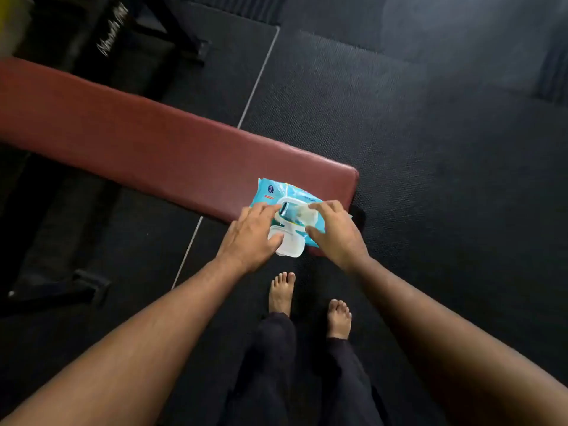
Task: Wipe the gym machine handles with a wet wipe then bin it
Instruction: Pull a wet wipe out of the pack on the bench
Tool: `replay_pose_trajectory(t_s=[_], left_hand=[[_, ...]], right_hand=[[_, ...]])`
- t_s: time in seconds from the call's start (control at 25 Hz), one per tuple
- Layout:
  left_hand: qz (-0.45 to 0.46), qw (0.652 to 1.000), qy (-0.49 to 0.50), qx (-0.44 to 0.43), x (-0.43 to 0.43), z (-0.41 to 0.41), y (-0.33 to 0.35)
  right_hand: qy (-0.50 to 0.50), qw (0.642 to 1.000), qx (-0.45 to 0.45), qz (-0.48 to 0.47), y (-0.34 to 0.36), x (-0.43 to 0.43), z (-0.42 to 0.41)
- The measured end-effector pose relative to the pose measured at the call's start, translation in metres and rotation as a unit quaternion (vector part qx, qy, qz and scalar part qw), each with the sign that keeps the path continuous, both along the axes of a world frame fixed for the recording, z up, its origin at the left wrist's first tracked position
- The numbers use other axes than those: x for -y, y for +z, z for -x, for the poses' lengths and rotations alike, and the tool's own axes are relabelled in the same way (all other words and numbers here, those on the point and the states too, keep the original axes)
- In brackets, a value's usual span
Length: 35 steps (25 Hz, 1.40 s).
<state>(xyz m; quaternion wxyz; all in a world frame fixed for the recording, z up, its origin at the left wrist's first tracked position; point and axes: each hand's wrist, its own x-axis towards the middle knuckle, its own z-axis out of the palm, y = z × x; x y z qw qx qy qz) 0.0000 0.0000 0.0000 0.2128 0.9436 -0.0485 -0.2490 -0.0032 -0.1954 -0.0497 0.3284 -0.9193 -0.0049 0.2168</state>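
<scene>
A turquoise plastic pack of wet wipes lies flat on the near right end of a long reddish-brown padded bench, close to its rounded corner. The pack is glossy, with small printed labels towards its far left corner. Its white plastic flip lid is swung open towards the person and hangs past the bench's near edge. A white oval frame surrounds the dark dispensing slot in the middle of the pack.

A crumpled white wet wipe sticks up out of that slot, partly out of the pack.

The left hand rests on the left half of the pack, with its fingers laid fairly straight across the wrapper beside the slot and its thumb on the open lid. It presses rather than clasps.

The right hand covers the right half. Its bent fingertips touch the wipe, and its thumb is spread apart at the pack's near edge. Whether the fingers actually nip the wipe cannot be told.

Below the forearms, two bare feet in dark trousers stand on black textured rubber flooring. A thin white line crosses the floor and passes under the bench. A black metal frame with pale lettering stands at the far left.
</scene>
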Motion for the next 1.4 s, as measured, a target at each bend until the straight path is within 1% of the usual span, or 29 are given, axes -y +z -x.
replay_pose_trajectory(t_s=[0.08,0.2,0.28,0.32,0.4,0.52,0.6,0.68,0.8,0.88,0.96,1.04,1.16,1.24,1.32,1.4], left_hand=[[-0.021,0.999,-0.030,0.003,-0.001,-0.010,-0.015],[-0.060,0.993,-0.103,-0.018,-0.002,-0.017,-0.035],[-0.081,0.986,-0.148,-0.017,-0.002,-0.018,-0.043],[-0.094,0.982,-0.160,-0.023,-0.002,-0.019,-0.043],[-0.128,0.975,-0.176,-0.041,0.000,-0.021,-0.043],[-0.153,0.966,-0.181,-0.103,0.006,-0.030,-0.039],[-0.156,0.961,-0.173,-0.147,0.010,-0.038,-0.037],[-0.164,0.956,-0.164,-0.179,0.014,-0.041,-0.033],[-0.171,0.949,-0.159,-0.210,0.020,-0.042,-0.028],[-0.169,0.952,-0.151,-0.204,0.023,-0.041,-0.025],[-0.156,0.967,-0.132,-0.153,0.024,-0.038,-0.019],[-0.126,0.980,-0.105,-0.110,0.025,-0.036,-0.007],[-0.080,0.985,-0.087,-0.127,0.029,-0.034,0.018],[-0.053,0.986,-0.080,-0.135,0.033,-0.034,0.035],[-0.026,0.988,-0.072,-0.138,0.036,-0.035,0.052],[-0.005,0.988,-0.073,-0.138,0.041,-0.036,0.069]], right_hand=[[-0.032,0.999,0.024,0.030,-0.013,-0.010,-0.006],[-0.022,0.994,0.059,0.090,-0.029,-0.022,-0.003],[-0.025,0.990,0.100,0.098,-0.035,-0.026,-0.002],[-0.036,0.990,0.107,0.084,-0.035,-0.026,-0.001],[-0.072,0.992,0.097,0.023,-0.031,-0.027,0.000],[-0.172,0.983,0.020,-0.061,-0.014,-0.022,0.000],[-0.247,0.961,-0.024,-0.124,0.000,-0.016,-0.001],[-0.320,0.927,-0.046,-0.188,0.010,-0.010,0.000],[-0.385,0.879,-0.050,-0.278,0.026,-0.006,0.000],[-0.390,0.866,-0.045,-0.311,0.036,-0.005,0.001],[-0.384,0.860,-0.069,-0.330,0.042,-0.005,0.001],[-0.386,0.857,-0.094,-0.328,0.049,-0.003,0.002],[-0.370,0.878,-0.091,-0.289,0.066,0.003,0.006],[-0.373,0.882,-0.081,-0.276,0.078,0.007,0.006],[-0.386,0.865,-0.086,-0.309,0.092,0.011,0.006],[-0.398,0.829,-0.108,-0.378,0.109,0.014,0.007]])
